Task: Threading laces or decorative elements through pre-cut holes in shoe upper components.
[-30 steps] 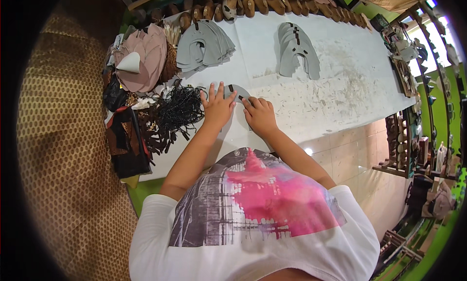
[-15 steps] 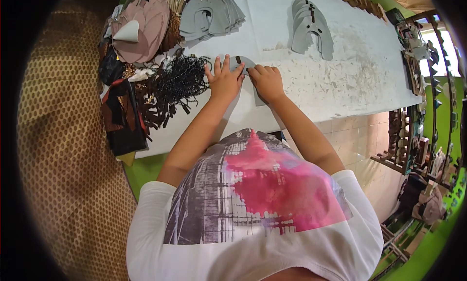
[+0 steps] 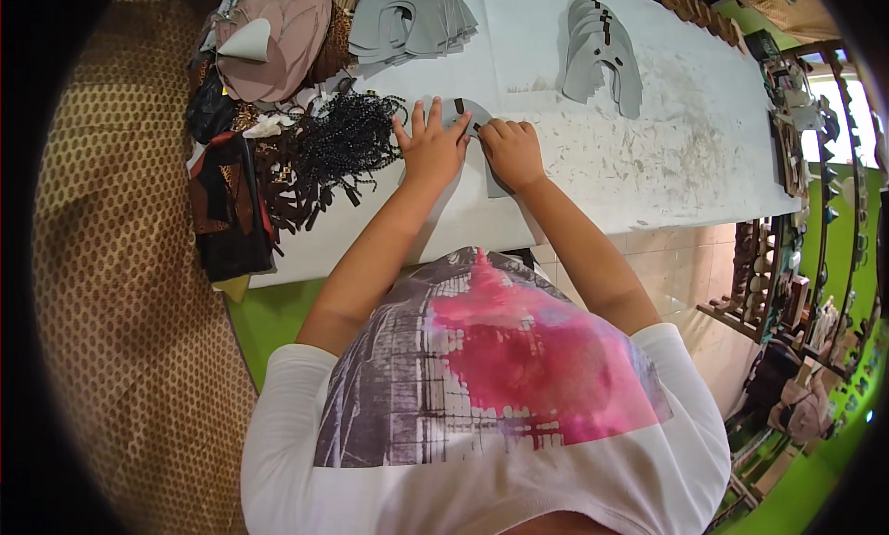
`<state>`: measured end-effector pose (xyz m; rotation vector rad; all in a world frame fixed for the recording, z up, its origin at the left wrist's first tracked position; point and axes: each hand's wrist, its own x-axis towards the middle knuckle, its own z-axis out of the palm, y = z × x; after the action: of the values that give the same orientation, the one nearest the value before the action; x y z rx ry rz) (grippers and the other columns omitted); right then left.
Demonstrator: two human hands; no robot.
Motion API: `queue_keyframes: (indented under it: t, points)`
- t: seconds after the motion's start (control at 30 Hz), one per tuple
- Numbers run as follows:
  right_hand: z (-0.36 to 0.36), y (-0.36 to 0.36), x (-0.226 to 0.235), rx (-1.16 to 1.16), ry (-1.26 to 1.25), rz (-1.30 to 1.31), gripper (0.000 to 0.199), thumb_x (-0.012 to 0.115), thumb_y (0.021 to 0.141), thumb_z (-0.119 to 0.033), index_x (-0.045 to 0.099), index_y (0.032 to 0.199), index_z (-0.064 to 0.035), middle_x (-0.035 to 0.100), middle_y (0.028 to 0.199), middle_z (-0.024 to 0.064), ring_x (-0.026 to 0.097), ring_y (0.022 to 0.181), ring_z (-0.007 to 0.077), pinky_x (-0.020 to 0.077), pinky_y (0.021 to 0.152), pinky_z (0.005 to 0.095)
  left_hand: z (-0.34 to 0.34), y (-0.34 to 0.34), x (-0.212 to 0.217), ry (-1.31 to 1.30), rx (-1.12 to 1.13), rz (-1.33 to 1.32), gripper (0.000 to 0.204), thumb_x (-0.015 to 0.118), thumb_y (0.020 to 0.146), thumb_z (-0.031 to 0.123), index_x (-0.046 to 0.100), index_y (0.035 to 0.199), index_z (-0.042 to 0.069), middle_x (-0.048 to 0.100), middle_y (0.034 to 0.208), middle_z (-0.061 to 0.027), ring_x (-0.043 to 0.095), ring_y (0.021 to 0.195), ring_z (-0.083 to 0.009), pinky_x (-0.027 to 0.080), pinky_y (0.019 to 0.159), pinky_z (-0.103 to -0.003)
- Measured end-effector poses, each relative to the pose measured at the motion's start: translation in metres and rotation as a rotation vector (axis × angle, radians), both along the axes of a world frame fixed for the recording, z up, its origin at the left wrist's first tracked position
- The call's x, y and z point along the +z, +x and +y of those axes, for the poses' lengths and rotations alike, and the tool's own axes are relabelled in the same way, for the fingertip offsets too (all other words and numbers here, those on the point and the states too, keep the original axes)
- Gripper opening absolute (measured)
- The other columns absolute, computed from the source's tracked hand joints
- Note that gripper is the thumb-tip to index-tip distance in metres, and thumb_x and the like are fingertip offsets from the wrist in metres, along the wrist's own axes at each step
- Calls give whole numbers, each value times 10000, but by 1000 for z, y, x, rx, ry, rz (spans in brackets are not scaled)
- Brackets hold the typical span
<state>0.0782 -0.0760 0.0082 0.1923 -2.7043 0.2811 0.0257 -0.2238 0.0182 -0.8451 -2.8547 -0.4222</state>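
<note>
A grey curved U-shaped piece (image 3: 500, 184), like a cut shoe part, lies flat on the white-covered table under both my hands. One short dark strip (image 3: 458, 106) crosses its top. My left hand (image 3: 431, 153) lies on its left side with fingers spread. Bent and drawn together, the fingers of my right hand (image 3: 515, 155) press at a second small dark strip (image 3: 477, 127) on the piece's inner curve; their tips are partly hidden. Farther right lies a fanned row of similar grey pieces (image 3: 583, 62) bearing dark strips. Another stack of grey pieces (image 3: 454, 21) sits at the back left.
Black braided cords with dark ends (image 3: 338, 141) lie close to my left hand. Behind them are pinkish-brown cut pieces (image 3: 287, 58) with a white cone (image 3: 245, 40) on top. Dark material (image 3: 236, 211) hangs at the table's left edge. Racks of shoes (image 3: 764, 266) stand right.
The view has shifted slightly. Both hands stay on the grey piece; my right fingertips have moved only a little around the small dark strip.
</note>
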Motion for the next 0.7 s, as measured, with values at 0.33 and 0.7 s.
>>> queue_keyframes:
  t: [0.33, 0.7]
  points:
    - [1, 0, 0, 49, -92, 7, 64, 580, 751, -144, 555, 807, -131, 553, 823, -1, 536, 752, 186, 380, 720, 356, 5, 10, 1, -28, 64, -23, 359, 585, 814, 313, 572, 1172, 338, 418, 1343, -117, 298, 1283, -333, 92, 1011, -632]
    - [7, 0, 1, 51, -118, -33, 74, 599, 746, -159, 565, 811, -148, 552, 817, -21, 537, 759, 182, 381, 736, 358, 14, 15, 2, -89, 139, -47, 368, 555, 840, 317, 538, 1203, 378, 423, 1335, -101, 312, 1272, -327, 95, 1002, -646]
